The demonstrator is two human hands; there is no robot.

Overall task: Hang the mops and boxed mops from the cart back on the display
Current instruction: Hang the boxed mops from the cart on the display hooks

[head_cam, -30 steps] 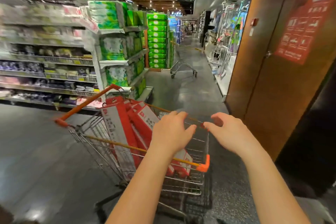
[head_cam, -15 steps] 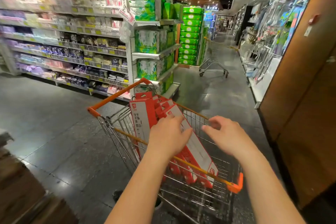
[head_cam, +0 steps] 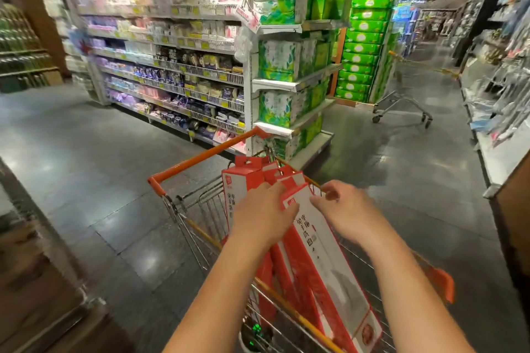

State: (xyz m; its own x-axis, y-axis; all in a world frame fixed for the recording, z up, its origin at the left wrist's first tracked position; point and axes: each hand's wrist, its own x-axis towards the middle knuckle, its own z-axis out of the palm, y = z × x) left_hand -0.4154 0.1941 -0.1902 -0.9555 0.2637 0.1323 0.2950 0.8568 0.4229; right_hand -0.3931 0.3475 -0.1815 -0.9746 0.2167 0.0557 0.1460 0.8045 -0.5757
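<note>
Head view looks down a supermarket aisle with a dark tiled floor [head_cam: 94, 169]. On the left runs a long shelf unit [head_cam: 172, 71] of small packaged goods, and its end bay [head_cam: 289, 66] is stacked with green-and-white tissue packs. Farther back stands a tall stack of green cartons [head_cam: 364, 49], and an empty cart [head_cam: 401, 106] sits in the aisle near it. Along the right edge is a display [head_cam: 499, 71] of hanging goods, blurred. In the foreground is the wire cart [head_cam: 200, 209] with orange trim, and several red-and-white boxed mops [head_cam: 243, 183] stand upright in its basket, leaning toward the camera. The nearest boxed mop [head_cam: 329, 261] tilts across the cart's near rail. The left hand [head_cam: 263, 218] lies over the top of that box, fingers curled onto its upper left edge, touching it. The right hand [head_cam: 341, 209] is at the box's upper right edge with fingers half bent; whether it actually has a grasp on the box cannot be told.
</note>
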